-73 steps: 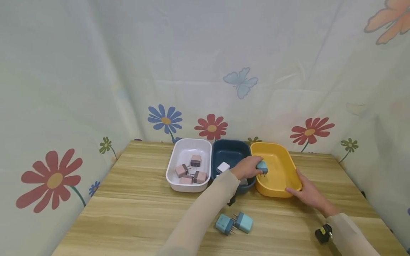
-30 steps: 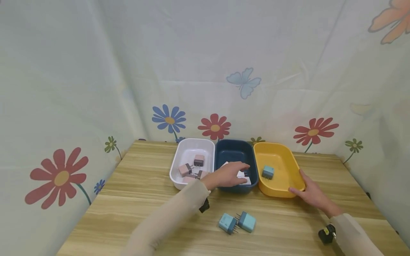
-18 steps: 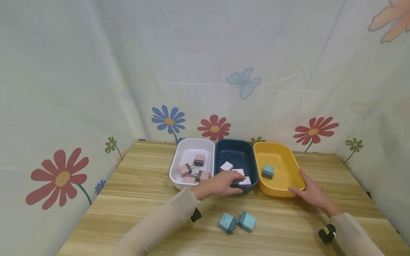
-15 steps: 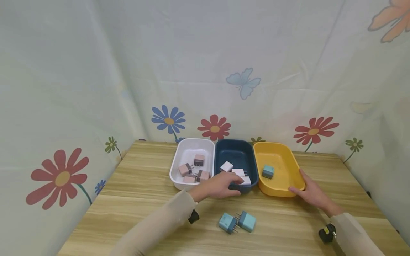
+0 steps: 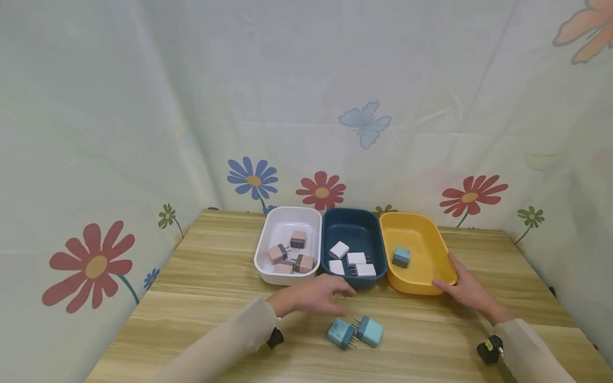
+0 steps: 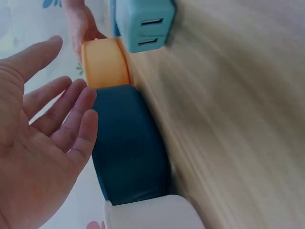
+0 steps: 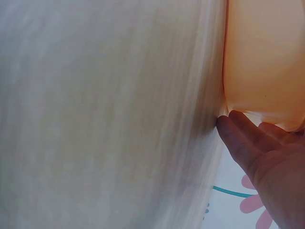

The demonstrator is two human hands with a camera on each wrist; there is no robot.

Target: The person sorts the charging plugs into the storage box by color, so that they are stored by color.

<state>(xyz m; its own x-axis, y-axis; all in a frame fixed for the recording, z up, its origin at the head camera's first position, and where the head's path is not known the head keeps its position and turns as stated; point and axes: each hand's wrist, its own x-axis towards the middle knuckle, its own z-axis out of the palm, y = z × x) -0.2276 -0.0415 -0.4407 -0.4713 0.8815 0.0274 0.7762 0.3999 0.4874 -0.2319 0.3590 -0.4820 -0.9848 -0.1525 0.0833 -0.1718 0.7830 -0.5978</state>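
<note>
Two teal plug chargers, one [image 5: 340, 333] left of the other [image 5: 370, 331], lie on the table with prongs facing each other. My left hand [image 5: 313, 296] hovers just above and left of them, fingers loosely spread and holding nothing. In the left wrist view a charger [image 6: 145, 24] shows two slots beyond the thumb. My right hand [image 5: 466, 290] holds the near right corner of the yellow tray [image 5: 416, 288], thumb at its rim and fingers along the outer side. Another teal charger [image 5: 401, 257] stands in that tray. The right wrist view shows fingertips [image 7: 238, 125] against the tray wall.
A navy tray [image 5: 353, 226] with several white chargers [image 5: 356, 259] stands left of the yellow one. Beside it is a white tray [image 5: 287, 218] with several pink chargers [image 5: 304, 263]. A flowered cloth [image 5: 306, 106] hangs behind the wooden table [image 5: 177, 319].
My left hand let go of a teal charger in the yellow tray, then drew back left and toward me, past the navy tray. The right hand kept its hold on the yellow tray.
</note>
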